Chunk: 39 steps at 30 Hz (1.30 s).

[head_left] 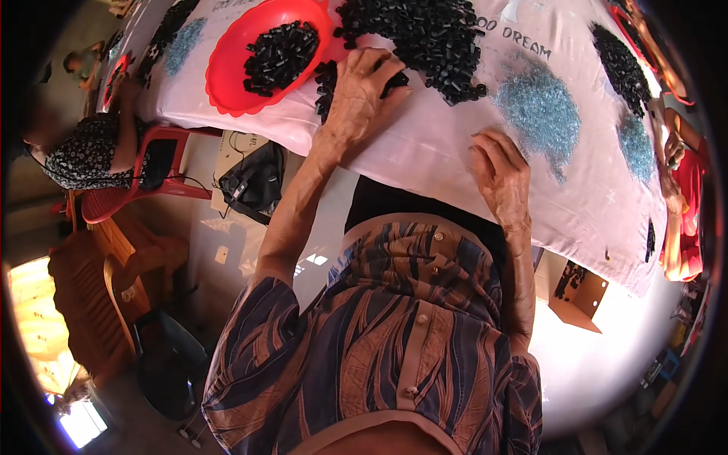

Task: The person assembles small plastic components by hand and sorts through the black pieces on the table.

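My left hand [362,98] is at the near side of a large pile of short black plastic pieces [425,38]. Its fingers curl over a few of these pieces, which show dark beneath the fingers. Just left of it, a red scalloped basin [222,76] holds a heap of similar black pieces [282,59]. Over the cloth near the table's front edge, my right hand [502,178] has its fingers bent and close together; whatever lies inside them is hidden. Beyond it lies a pile of small clear-blue pieces [538,110].
A pale printed cloth [447,152] covers the table. More black pieces [620,68] and blue pieces [635,148] lie at the right, near another person's hands [671,171]. At left, a person sits on a red chair [144,178]. A black bag [254,182] is below the table's edge.
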Each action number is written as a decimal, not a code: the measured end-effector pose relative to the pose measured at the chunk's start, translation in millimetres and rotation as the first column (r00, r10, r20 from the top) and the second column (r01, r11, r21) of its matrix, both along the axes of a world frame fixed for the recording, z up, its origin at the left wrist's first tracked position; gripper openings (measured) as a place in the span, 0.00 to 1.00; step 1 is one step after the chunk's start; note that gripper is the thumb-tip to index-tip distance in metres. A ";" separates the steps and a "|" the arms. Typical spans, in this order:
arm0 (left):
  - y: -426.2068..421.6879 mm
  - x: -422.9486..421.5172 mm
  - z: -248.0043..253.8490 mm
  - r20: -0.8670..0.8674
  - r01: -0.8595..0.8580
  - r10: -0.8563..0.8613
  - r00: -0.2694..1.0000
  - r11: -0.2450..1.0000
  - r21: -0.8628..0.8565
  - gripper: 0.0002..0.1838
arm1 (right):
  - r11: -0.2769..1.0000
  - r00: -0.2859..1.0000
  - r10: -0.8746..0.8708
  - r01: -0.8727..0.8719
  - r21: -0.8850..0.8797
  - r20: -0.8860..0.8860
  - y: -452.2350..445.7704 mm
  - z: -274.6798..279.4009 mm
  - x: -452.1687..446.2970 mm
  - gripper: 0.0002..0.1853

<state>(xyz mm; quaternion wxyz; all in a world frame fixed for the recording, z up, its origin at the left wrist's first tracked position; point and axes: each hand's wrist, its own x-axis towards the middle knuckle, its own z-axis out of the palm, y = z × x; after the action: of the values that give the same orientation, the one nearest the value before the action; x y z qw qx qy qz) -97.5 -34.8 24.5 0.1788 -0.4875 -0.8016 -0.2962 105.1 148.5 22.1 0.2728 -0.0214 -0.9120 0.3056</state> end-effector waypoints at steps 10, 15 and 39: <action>7.3 -3.2 -3.7 -0.092 -0.055 0.048 0.995 0.996 -0.071 0.10 | 1.000 1.000 -0.008 0.008 0.009 -0.010 -0.3 1.9 -1.3 0.09; 1.9 -7.6 -3.6 -0.101 -0.113 0.107 0.989 0.992 -0.058 0.09 | 1.000 1.000 -0.011 0.011 0.013 -0.003 -0.2 1.7 -1.0 0.09; 8.8 -2.3 -15.5 -0.179 -0.368 0.339 0.924 0.915 -0.164 0.22 | 0.999 1.000 -0.004 0.005 0.047 -0.017 -3.2 4.6 -3.7 0.09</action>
<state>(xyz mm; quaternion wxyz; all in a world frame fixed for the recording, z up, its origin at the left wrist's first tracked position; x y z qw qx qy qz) -99.8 -26.1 8.9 0.2395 -0.3697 -0.8863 -0.1427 101.4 145.3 26.7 0.2819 -0.0145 -0.9164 0.2837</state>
